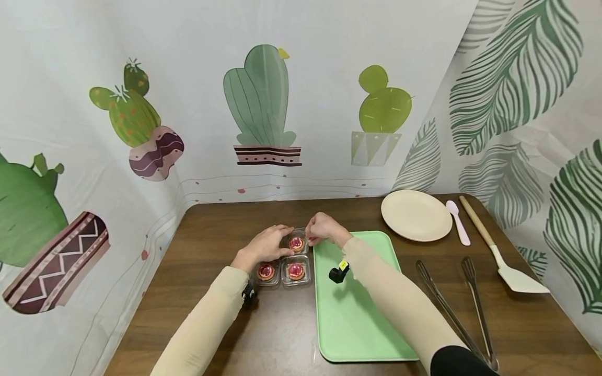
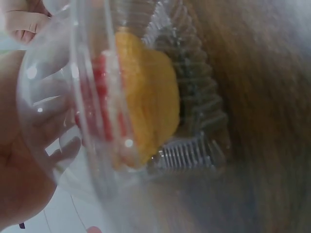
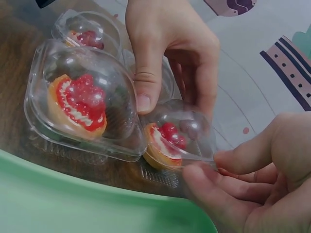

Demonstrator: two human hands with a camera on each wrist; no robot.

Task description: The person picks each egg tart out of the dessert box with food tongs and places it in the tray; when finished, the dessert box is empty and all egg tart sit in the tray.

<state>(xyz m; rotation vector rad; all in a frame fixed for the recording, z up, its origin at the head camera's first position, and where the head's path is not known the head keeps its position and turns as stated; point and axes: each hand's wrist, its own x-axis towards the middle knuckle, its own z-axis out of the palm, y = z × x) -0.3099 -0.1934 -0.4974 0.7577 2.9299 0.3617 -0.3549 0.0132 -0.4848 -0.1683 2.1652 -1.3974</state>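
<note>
Hands [image 1: 265, 244] [image 1: 325, 228], two, by three visible boxed tarts [image 1: 296, 271] [image 1: 266, 271] [image 1: 297, 244]

Your head view is bright and evenly lit, with a pale glare on the near tabletop [image 1: 287, 329] and a soft shadow on the green tray [image 1: 350, 329], while your left-wrist view is hazy and blurred, and your dimmer right-wrist view catches small glints on the clear lids [image 3: 87, 87].

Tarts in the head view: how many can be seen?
3: the far tart, the near right tart and the near left tart; the left hand may hide another.
</note>
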